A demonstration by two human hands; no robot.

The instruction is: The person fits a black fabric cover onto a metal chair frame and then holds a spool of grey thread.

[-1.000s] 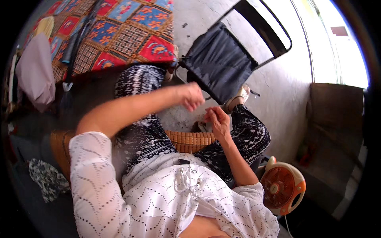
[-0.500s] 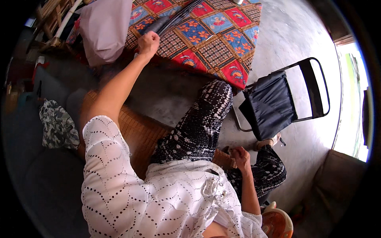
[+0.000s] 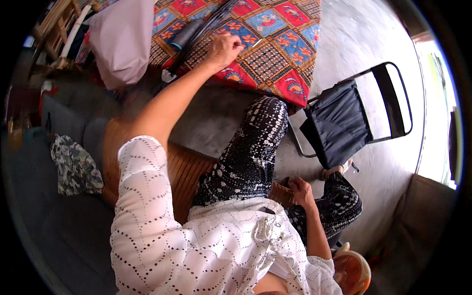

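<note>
Over the patterned tablecloth (image 3: 269, 61), my left hand (image 3: 224, 51) is raised with its fingers curled closed. Whatever it may pinch is hidden or too small to see. Just left of it, a bundle of long, thin dark strands (image 3: 210, 23) lies on the cloth beside a dark grey roll (image 3: 188, 34). A short pale stick-like thing (image 3: 256, 43) rests to the right of the hand. My right hand (image 3: 302, 192) is low beside my bent leg, near the woven seat's edge; its fingers are curled together, and their contents cannot be made out.
A black folding chair (image 3: 341, 123) stands on the grey floor at right. Mauve fabric (image 3: 123, 44) hangs left of the table. A woven bench (image 3: 184, 167) is under me, with a camouflage cloth (image 3: 76, 164) to the left. An orange-and-cream round object (image 3: 353, 270) sits lower right.
My left hand has moved right, away from the dark strands and roll, which now show more fully. My right hand stays beside my leg. The whole view has shifted slightly.
</note>
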